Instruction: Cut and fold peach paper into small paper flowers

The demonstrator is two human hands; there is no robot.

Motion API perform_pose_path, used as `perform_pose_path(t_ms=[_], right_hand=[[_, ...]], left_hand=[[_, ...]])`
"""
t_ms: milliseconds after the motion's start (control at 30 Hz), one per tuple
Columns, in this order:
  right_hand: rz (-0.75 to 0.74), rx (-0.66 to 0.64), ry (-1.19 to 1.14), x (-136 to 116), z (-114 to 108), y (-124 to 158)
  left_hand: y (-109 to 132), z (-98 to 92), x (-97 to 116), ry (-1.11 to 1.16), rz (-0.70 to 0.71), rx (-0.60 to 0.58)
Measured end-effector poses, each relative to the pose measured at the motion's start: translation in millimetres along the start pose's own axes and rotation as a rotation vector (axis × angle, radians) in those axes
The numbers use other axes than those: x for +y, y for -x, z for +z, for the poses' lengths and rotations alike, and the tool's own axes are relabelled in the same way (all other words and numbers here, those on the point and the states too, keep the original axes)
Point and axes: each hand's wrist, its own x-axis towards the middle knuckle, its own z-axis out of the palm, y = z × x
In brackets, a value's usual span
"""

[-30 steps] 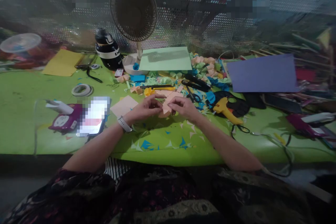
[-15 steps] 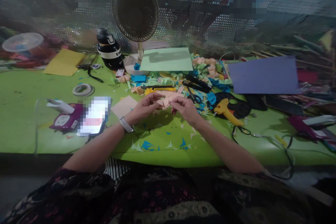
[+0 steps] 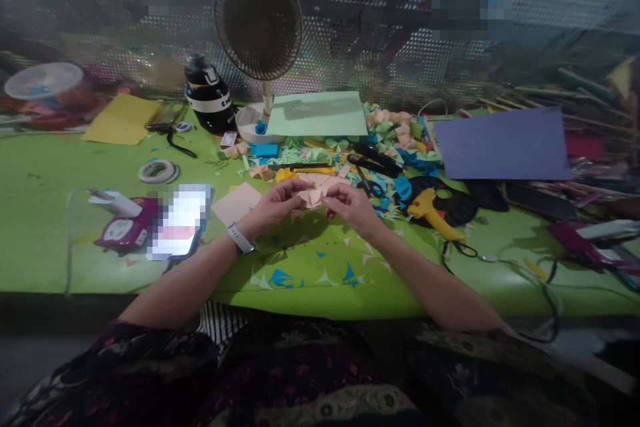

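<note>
Between my two hands is a small peach paper flower (image 3: 313, 197) with folded petals. My left hand (image 3: 278, 203) pinches its left side between thumb and fingers. On the opposite side, the fingertips of my right hand (image 3: 354, 208) are closed on a petal. Behind the flower lie more peach paper pieces (image 3: 327, 180), partly covered by my fingers. A flat peach sheet (image 3: 237, 204) rests beside my left wrist. Blue and pale paper scraps (image 3: 281, 277) are scattered on the green table (image 3: 300, 303) below my hands.
A fan (image 3: 258, 19) and a black bottle (image 3: 207, 97) stand at the back. A black stapler (image 3: 376, 160), scissors (image 3: 369, 184) and a yellow glue gun (image 3: 434, 213) with a trailing cable lie to the right. A lit phone (image 3: 181, 221) and a tape roll (image 3: 158, 171) are on the left.
My fingers have shifted slightly on the paper flower, and its petals face a little more toward me. Everything else stays in place.
</note>
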Motion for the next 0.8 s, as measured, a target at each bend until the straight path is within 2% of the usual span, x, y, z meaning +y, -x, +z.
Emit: perform_pose_path(t_ms=[600,800], right_hand=[[-0.015,-0.031,0.04,0.3,-0.9,-0.1],[-0.027,-0.031,0.05,-0.9,-1.3,1.4]], left_hand=[[0.4,-0.6,0.1,0.038,-0.009,-0.016],[1.5,0.8,3.0,0.097,-0.065,0.003]])
